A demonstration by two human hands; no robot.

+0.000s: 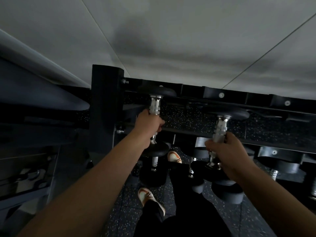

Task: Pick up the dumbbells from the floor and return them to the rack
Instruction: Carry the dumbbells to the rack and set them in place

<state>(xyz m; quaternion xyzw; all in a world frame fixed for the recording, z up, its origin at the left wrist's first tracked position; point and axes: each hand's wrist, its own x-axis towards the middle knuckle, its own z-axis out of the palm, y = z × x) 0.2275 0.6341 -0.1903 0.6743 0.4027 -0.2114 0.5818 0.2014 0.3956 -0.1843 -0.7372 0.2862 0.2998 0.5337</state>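
**Two dumbbells held at the top tier of the rack**

The left hand [150,124] is closed in a full grip round the chrome handle of the left dumbbell [154,106], and the right hand [227,151] is closed likewise round the handle of the right dumbbell [220,129]. Both weights are off the floor [126,211] and point toward 12 o'clock, their far heads at or over the rear rail of the rack [213,93], beside its upright post at 10 o'clock. Whether either far head already bears on a cradle cannot be told in the dim light.

Risks, as judged from this position:
- A head set on the cradle's edge instead of in its seat could roll off once the fingers let go.
- Seating two weights at once divides attention; one may be let go before it is seated.
- Fingers wrapped under a handle could be pinched against the front rail as the weight settles.
- The shoes [150,199] stand directly below, at 6 o'clock (a dropped weight would fall toward them, or onto the dumbbells stored on the lower tier [280,161]).

Appearance: each dumbbell has a bright, ridged chrome handle flaring at both ends into round, matt black heads; the two look alike in size.
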